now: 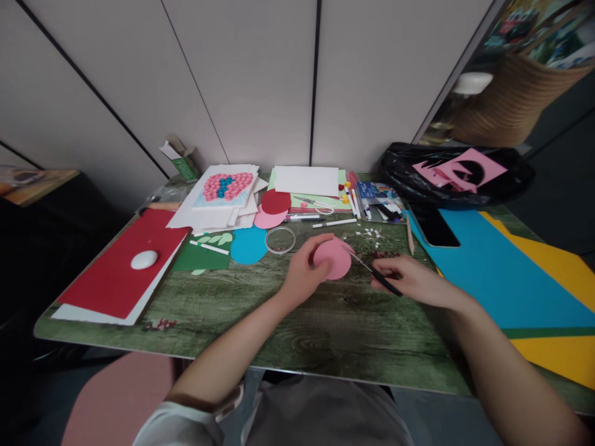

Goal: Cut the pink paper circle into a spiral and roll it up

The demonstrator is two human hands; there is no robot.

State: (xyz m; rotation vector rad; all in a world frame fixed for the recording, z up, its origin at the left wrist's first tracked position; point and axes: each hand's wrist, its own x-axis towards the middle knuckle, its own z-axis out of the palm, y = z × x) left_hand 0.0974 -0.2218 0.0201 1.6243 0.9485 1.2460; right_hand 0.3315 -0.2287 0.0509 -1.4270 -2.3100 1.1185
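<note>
Left hand (304, 272) holds apparently one pink disc (338, 263).

Blue sheet (502, 272) and yellow sheets (558, 359) cut off by the right edge, basket contents (553, 40) blurred

Both bare forearms reaching forward over the work area — left hand (307, 269) with thumb and fingers closed in a pinch, right hand (402, 279) turned inward, fingers curled — the two hands apart, facing each other.
</note>
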